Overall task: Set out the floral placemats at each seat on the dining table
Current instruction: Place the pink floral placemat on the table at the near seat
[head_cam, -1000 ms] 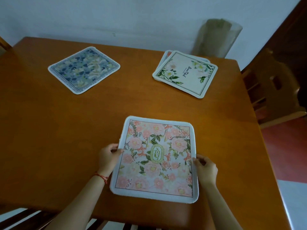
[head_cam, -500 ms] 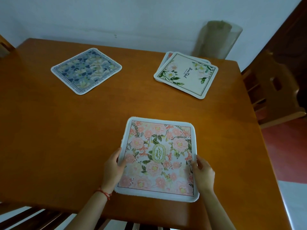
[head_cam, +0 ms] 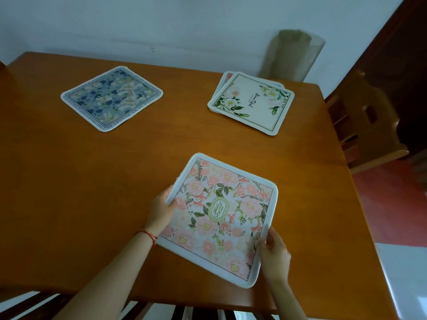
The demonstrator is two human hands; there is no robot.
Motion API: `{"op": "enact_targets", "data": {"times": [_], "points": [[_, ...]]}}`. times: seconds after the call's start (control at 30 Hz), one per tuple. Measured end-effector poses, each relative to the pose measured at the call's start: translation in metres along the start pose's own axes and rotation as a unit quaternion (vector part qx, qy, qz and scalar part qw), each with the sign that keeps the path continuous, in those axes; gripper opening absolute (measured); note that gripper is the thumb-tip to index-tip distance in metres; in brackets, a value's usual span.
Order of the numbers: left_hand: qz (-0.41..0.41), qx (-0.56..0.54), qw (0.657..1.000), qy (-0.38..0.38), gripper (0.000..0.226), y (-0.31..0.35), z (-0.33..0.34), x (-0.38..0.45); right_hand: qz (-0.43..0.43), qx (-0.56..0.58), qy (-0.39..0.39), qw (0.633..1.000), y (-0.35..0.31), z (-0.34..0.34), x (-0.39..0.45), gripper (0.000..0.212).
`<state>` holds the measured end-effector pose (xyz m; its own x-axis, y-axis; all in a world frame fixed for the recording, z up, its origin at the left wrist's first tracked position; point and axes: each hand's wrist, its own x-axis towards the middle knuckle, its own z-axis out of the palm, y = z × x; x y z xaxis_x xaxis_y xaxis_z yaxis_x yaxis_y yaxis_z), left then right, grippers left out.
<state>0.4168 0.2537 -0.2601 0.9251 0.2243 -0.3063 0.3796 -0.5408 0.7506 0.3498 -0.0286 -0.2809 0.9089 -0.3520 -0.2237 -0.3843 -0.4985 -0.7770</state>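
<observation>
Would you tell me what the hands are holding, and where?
The pink placemat: left hand on its left edge, right hand at its near right corner.

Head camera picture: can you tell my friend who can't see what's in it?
Two hands, the left hand and the right hand, hold a pink flowery placemat by its sides, turned at an angle on a wooden table. Farther back lie a blue flowery placemat on the left and a small stack of white placemats on the right.
</observation>
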Motion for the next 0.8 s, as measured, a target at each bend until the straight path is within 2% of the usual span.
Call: {"op": "enact_targets", "data": {"times": [0.17, 0.33, 0.5, 0.67, 0.8], "points": [[-0.009, 0.010, 1.000, 0.000, 0.049, 0.009, -0.004, 0.003, -0.009, 0.008, 0.008, 1.000, -0.005, -0.006, 0.003, 0.030], [-0.052, -0.025, 0.997, 0.048, 0.049, -0.010, -0.001, -0.027, -0.038, -0.075, -0.006, 0.996, -0.014, -0.013, 0.040, 0.037], [-0.094, -0.093, 0.987, 0.088, 0.056, -0.024, 0.010, -0.070, -0.054, -0.158, -0.038, 0.985, -0.047, -0.015, 0.080, 0.048], [-0.125, -0.082, 0.982, 0.114, 0.052, -0.027, 0.016, -0.090, -0.098, -0.204, -0.088, 0.970, -0.066, -0.010, 0.109, 0.047], [-0.159, -0.137, 0.970, 0.126, 0.053, -0.033, 0.025, -0.102, -0.109, -0.214, -0.106, 0.965, -0.069, -0.005, 0.122, 0.042]]}}
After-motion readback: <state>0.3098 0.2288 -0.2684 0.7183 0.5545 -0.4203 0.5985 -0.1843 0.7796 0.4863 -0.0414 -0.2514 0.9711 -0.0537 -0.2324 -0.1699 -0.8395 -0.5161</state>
